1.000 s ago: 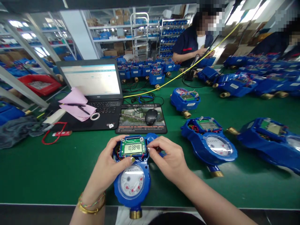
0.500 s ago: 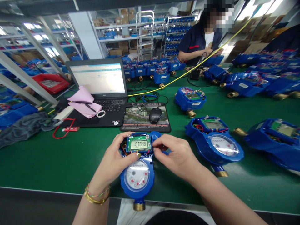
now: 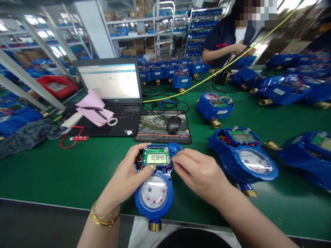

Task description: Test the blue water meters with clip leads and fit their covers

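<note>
A blue water meter (image 3: 154, 193) lies at the table's near edge, its brass fitting pointing toward me. The display (image 3: 156, 158) on its uncovered circuit board reads 103849. My left hand (image 3: 129, 172) grips the electronics housing from the left, thumb across the lower edge of the board. At the housing's right side, my right hand (image 3: 199, 172) has thumb and fingertips pinched together. Whatever is between those fingertips is hidden. Red and yellow wires show beside and below the board. To the right sits another open blue meter (image 3: 243, 155), apart from my hand.
A laptop (image 3: 111, 82) with pink paper (image 3: 95, 108) on it stands at the back left, beside a mouse (image 3: 174, 124) on a printed mat (image 3: 144, 132). More meters (image 3: 216, 106) stand right and behind. A yellow cable (image 3: 201, 82) crosses the table. A co-worker (image 3: 222, 44) is across it.
The view has shifted slightly. My right fingers have drawn closer together at the housing's right side. My left hand keeps its hold on the meter, and the display reading is the same.
</note>
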`<action>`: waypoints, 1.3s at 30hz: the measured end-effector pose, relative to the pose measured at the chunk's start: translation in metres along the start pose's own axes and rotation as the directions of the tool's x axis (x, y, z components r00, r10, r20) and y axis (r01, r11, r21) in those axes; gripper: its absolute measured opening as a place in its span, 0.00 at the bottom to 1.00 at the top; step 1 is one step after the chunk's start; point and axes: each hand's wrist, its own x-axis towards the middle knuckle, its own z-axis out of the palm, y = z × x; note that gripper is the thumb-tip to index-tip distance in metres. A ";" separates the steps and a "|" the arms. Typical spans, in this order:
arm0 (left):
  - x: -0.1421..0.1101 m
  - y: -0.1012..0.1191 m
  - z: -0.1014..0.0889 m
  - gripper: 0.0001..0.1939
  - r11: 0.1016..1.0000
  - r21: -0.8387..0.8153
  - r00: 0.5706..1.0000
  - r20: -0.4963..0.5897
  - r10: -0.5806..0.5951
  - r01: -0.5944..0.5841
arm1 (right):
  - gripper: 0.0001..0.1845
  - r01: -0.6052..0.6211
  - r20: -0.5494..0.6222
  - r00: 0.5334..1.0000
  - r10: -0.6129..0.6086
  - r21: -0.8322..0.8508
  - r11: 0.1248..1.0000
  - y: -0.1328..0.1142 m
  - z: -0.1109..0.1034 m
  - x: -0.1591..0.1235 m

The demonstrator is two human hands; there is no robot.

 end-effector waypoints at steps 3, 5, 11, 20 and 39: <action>-0.001 -0.002 0.000 0.27 1.000 0.001 1.000 -0.009 -0.014 0.014 | 0.11 -0.074 -0.021 0.997 0.077 0.127 0.989 0.000 -0.002 0.001; -0.001 -0.002 0.001 0.26 1.000 0.010 1.000 -0.018 -0.013 0.013 | 0.16 -0.111 -0.003 0.993 0.114 0.214 0.970 0.001 -0.001 0.002; 0.001 -0.001 0.003 0.24 1.000 -0.006 0.999 -0.034 -0.009 0.009 | 0.15 -0.113 0.017 0.993 0.113 0.270 0.956 0.006 0.005 0.003; 0.003 0.003 0.006 0.24 1.000 0.029 0.998 -0.068 0.010 -0.008 | 0.15 -0.041 0.117 0.992 0.037 0.035 0.999 -0.003 -0.006 0.014; 0.003 0.010 0.003 0.22 0.997 0.035 0.997 -0.020 0.074 -0.073 | 0.17 0.028 0.305 0.952 0.015 -0.135 0.991 -0.008 -0.020 0.029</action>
